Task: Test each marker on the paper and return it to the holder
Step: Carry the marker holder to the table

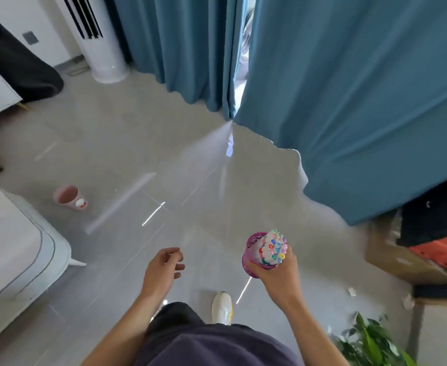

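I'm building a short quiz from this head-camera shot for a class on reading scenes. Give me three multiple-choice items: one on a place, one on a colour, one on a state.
1. Where is the marker holder?
A. On the floor by the curtains
B. In the right hand
C. On the white furniture at left

2. What colour are the curtains?
A. Teal blue
B. Yellow
C. Red

3. What state is the left hand in?
A. Closed on a marker
B. Pressed flat on paper
C. Open and holding nothing

Key: 1 B, the right hand wraps the pink mesh marker holder from below, above the floor. 2 A, the curtains are teal blue down to the tiles. 3 C, the left hand hangs with fingers loosely curled and nothing in its grip; the markers all stand in the holder.
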